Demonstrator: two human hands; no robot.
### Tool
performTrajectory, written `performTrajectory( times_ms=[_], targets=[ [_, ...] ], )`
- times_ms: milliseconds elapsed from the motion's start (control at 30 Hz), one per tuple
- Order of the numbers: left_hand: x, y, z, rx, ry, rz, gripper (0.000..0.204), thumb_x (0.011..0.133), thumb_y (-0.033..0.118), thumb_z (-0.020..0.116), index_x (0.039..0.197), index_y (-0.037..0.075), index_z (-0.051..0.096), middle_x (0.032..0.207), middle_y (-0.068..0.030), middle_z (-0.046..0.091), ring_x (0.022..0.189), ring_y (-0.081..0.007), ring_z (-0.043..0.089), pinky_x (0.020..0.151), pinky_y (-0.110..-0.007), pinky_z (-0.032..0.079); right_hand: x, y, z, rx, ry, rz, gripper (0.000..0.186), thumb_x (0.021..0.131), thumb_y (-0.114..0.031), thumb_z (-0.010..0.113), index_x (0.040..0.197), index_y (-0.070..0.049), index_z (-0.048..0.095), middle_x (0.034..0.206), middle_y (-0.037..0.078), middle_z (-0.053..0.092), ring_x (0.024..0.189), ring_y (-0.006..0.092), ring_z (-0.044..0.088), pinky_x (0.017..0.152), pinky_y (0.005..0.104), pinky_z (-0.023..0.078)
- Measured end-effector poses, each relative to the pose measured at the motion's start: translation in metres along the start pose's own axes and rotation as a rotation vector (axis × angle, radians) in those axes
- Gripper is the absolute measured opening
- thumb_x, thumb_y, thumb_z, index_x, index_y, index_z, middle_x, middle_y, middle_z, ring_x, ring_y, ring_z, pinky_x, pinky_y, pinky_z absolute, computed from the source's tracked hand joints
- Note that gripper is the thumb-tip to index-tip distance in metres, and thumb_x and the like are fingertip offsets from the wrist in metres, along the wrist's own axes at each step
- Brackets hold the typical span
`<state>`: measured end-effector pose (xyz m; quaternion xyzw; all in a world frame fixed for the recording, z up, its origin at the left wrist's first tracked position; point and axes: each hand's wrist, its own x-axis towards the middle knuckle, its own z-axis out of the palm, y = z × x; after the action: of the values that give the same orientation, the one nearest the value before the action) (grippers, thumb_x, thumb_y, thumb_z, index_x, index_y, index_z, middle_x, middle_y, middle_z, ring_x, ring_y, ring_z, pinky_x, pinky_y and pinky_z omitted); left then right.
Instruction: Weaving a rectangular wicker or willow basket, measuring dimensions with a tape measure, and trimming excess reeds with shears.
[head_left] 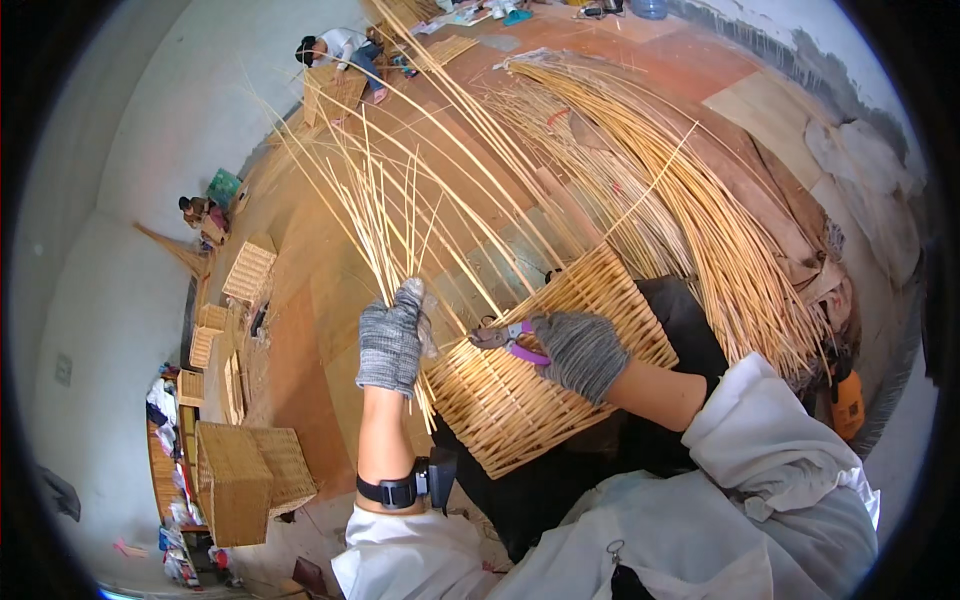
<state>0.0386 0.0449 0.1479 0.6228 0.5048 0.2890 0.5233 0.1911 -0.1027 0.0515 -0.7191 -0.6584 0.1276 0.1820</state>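
On my lap lies a woven wicker panel [555,365], with long upright canes [470,270] rising from its far edge. My left hand [390,340], in a grey knit glove, is closed round a bundle of thin wicker rods [375,235] that fan out upward; a few ends poke out below the fist. My right hand [582,355], gloved alike, grips purple-handled pruning shears [515,340] over the panel's far edge. The shears' metal head points left toward the canes; whether a cane sits in the jaws I cannot make out.
Long bundles of wicker rods [690,220] lie on the floor to the right. Woven baskets [250,480] stand along the left wall. A person [345,50] works on a wicker piece at the back; another person [205,218] sits at the far left. An orange tool [847,403] is at right.
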Motion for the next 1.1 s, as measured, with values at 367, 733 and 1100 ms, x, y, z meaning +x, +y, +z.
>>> performTrajectory(
  times_ms=[367,733,1100],
  targets=[
    [0.003,0.064,0.112,0.295,-0.315,0.219,0.022,0.082,0.016,0.067,0.094,-0.002,0.062,0.074,-0.0041,0.061,0.057,-0.0105,0.055,0.045,-0.021,0.04,-0.087,0.124,-0.034,1.187,-0.178,0.489,0.041,0.083,-0.035,0.066,0.109,-0.004,0.06,0.084,0.009,0.065,0.067,0.0161,0.062,0.061,0.0277,0.048],
    [0.12,0.033,0.285,1.473,-0.808,0.482,0.046,0.073,0.033,0.068,0.112,0.008,0.062,0.098,-0.019,0.065,0.087,-0.0322,0.062,0.081,-0.038,0.047,-0.027,0.193,-0.088,1.271,-0.575,0.653,0.041,0.082,-0.035,0.066,0.108,-0.004,0.057,0.073,0.006,0.064,0.059,0.0152,0.062,0.05,0.0309,0.055],
    [0.123,0.035,0.286,1.452,-0.847,0.385,0.038,0.069,0.026,0.073,0.097,0.002,0.065,0.084,-0.0119,0.068,0.075,-0.025,0.064,0.071,-0.035,0.05,-0.003,0.193,-0.102,1.084,-0.709,0.649,0.041,0.078,-0.036,0.071,0.1,-0.003,0.062,0.067,0.006,0.061,0.054,0.0165,0.06,0.046,0.0294,0.052]
  ],
)
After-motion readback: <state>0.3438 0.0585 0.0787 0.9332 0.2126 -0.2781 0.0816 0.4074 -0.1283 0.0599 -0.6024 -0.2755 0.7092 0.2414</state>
